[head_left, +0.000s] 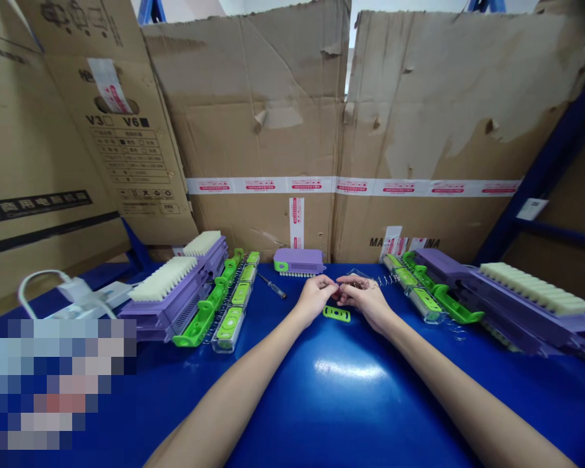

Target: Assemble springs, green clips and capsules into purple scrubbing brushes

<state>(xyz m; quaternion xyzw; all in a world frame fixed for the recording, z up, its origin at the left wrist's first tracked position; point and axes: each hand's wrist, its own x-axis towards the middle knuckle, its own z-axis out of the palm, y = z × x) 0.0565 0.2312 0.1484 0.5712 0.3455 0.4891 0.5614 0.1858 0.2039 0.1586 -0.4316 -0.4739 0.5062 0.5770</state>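
My left hand point(316, 297) and my right hand point(365, 299) meet over the middle of the blue table, fingertips pinched close together. Whatever lies between the fingertips is too small to make out. Just below them a flat green plate point(337, 314) with dark openings lies on the table. A clear part point(355, 273) shows partly behind my right hand, and a thin metal spring point(386, 280) stretches to its right. Beyond my hands stands a purple block point(299, 261) with a green end and pale bristles underneath.
Purple brush parts point(180, 299), green brackets point(209, 309) and clear cases point(230, 325) line the left; a screwdriver point(274, 288) lies nearer. More purple parts point(511, 302) and green brackets point(451, 304) are right. Cardboard point(253, 130) walls the back. A power strip point(92, 305) sits far left.
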